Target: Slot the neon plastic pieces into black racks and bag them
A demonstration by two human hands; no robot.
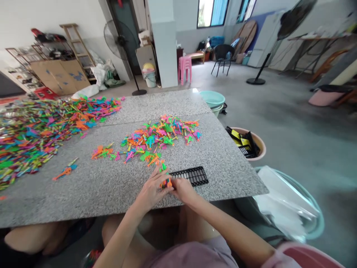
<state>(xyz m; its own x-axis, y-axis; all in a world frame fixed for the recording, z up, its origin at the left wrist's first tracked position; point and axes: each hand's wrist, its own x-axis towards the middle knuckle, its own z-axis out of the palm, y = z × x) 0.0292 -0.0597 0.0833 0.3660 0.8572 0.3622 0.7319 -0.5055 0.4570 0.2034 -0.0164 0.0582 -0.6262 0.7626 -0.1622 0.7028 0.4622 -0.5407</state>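
My left hand (152, 188) curls over a few small bright plastic toys (165, 182), orange and green, at the left end of a black plastic grid tray (196, 176). The exact shape of these toys is hidden by the fingers. Close against it, my right hand (182, 189) is closed, its fingertips meeting the toys and the tray's near left part. What it pinches is hidden. Just beyond both hands lies a loose pile of similar toys (156, 136) in orange, green, pink and blue.
A much larger heap of toys (33, 137) covers the left of the speckled stone table (223, 163). One separate toy (66, 171) lies nearer. Right of the table stand a basin with black trays (251, 143), a tub with clear plastic bags (284, 201) and a green basin (212, 97).
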